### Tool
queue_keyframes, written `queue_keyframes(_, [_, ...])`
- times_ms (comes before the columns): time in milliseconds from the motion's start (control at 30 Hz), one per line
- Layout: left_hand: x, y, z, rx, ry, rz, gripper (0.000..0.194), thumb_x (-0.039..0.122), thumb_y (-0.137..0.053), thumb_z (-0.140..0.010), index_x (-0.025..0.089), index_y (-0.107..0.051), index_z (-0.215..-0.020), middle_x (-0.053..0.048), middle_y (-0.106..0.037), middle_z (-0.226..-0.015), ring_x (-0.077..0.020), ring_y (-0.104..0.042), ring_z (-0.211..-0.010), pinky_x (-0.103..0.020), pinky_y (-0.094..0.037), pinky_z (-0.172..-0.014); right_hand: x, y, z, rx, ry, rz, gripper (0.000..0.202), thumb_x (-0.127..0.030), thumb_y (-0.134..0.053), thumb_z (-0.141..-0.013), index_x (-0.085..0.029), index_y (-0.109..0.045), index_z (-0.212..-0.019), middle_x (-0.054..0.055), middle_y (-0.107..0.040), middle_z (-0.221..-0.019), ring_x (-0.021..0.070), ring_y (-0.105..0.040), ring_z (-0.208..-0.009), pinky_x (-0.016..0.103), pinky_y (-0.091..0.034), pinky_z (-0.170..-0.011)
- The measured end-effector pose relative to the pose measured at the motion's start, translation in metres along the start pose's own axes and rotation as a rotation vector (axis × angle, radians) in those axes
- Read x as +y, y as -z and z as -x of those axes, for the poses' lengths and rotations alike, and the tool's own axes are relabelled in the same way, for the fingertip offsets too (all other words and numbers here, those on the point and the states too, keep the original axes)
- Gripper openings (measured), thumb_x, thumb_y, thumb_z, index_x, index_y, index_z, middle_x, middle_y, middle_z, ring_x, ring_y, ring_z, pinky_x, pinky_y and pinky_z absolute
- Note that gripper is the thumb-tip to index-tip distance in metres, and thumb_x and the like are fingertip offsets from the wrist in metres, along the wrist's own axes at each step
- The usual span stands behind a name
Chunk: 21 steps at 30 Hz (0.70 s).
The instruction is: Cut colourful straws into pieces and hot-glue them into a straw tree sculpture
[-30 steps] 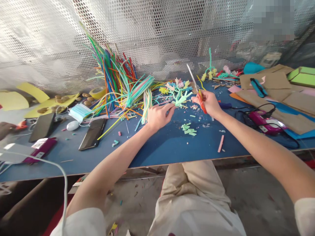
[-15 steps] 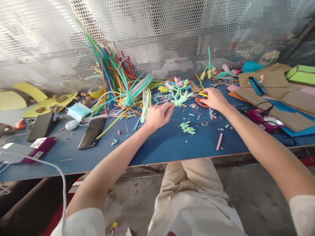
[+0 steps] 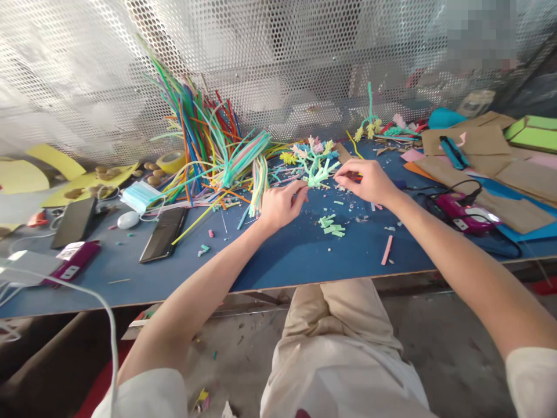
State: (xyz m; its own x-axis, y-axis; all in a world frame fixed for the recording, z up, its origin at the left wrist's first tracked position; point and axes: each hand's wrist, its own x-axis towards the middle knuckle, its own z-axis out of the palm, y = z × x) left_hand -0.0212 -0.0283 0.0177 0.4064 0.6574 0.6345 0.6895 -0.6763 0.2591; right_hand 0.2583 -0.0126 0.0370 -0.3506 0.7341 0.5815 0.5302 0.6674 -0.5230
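My left hand [image 3: 285,203] is closed, thumb and forefinger pinched at the base of a pale green branched pipe-cleaner piece [image 3: 319,174]. Just right of that piece is my right hand [image 3: 363,179], its fingers drawn together near the tips of the branches. Whatever lies between the right fingertips is too small to make out. Behind the green piece lies a cluster of pink, yellow and blue fuzzy pieces [image 3: 315,146]. Short green cut bits [image 3: 332,226] lie on the blue table [image 3: 278,261] in front of the hands.
A large bundle of coloured pipe cleaners [image 3: 195,139] stands at the back left. Further left are a black phone [image 3: 163,235], a face mask [image 3: 140,196] and a white mouse [image 3: 128,219]. Brown card [image 3: 483,145] and a purple power strip [image 3: 465,213] lie at the right.
My right hand has moved slightly left, closer to the green piece, and away from the red-handled tool it was touching. My left hand has barely moved.
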Motion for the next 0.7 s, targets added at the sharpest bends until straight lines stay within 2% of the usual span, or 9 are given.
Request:
queue_keyframes(100, [0.001,-0.001,0.001,-0.013,-0.022,0.006,0.024,0.031,-0.053,-0.105,0.024,-0.075,-0.111,0.002,-0.081,-0.082,-0.0124,-0.072,-0.061,-0.025,-0.048,-0.063,-0.008,-0.012,0.002,-0.056,-0.010,-0.081,0.025,-0.046,-0.069,-0.093,-0.025,-0.075,-0.106,0.005,-0.074,-0.099,0.0193,-0.063,-0.073,0.038,-0.050,-0.069])
queue_keyframes(233, [0.001,-0.003,0.002,-0.024,-0.024,0.016,0.022,0.032,-0.055,-0.104,0.025,-0.075,-0.112,0.002,-0.082,-0.086,-0.0117,-0.072,-0.061,-0.024,-0.048,-0.063,-0.011,-0.018,0.003,-0.090,-0.080,-0.129,0.052,-0.052,-0.077,-0.087,-0.026,-0.066,-0.130,0.004,-0.074,-0.096,0.0191,-0.063,-0.071,0.035,-0.051,-0.066])
queue_keyframes(367, [0.001,-0.004,0.002,-0.008,-0.014,-0.010,0.025,0.038,-0.057,-0.105,0.027,-0.078,-0.111,0.002,-0.082,-0.086,-0.0120,-0.072,-0.063,-0.024,-0.048,-0.063,-0.009,-0.012,0.003,0.008,-0.043,-0.138,0.062,-0.050,-0.079,-0.085,-0.028,-0.059,-0.140,0.008,-0.071,-0.121,0.0233,-0.067,-0.088,0.038,-0.056,-0.074])
queue_keyframes(467, [0.002,-0.006,0.001,0.010,-0.015,-0.026,0.026,0.037,-0.057,-0.105,0.027,-0.080,-0.113,0.001,-0.083,-0.088,-0.0120,-0.071,-0.062,-0.025,-0.047,-0.062,-0.009,-0.008,0.002,0.082,0.078,-0.038,0.056,-0.045,-0.078,-0.086,-0.030,-0.063,-0.137,0.009,-0.066,-0.133,0.0284,-0.065,-0.109,0.043,-0.058,-0.089])
queue_keyframes(567, [0.002,-0.008,0.001,0.024,-0.027,-0.041,0.027,0.038,-0.059,-0.105,0.026,-0.081,-0.114,-0.001,-0.083,-0.090,-0.0121,-0.070,-0.062,-0.024,-0.047,-0.061,-0.009,-0.007,0.000,0.103,0.258,0.078,0.036,-0.042,-0.076,-0.089,-0.031,-0.071,-0.123,0.008,-0.067,-0.127,0.0320,-0.062,-0.120,0.053,-0.051,-0.106])
queue_keyframes(700, [0.001,-0.011,0.002,0.021,-0.029,-0.047,0.028,0.041,-0.060,-0.105,0.026,-0.081,-0.115,-0.001,-0.082,-0.084,-0.0119,-0.070,-0.061,-0.024,-0.047,-0.061,-0.007,-0.012,-0.001,0.083,0.350,0.118,0.020,-0.036,-0.072,-0.094,-0.031,-0.075,-0.113,0.007,-0.069,-0.120,0.0299,-0.064,-0.115,0.053,-0.050,-0.105])
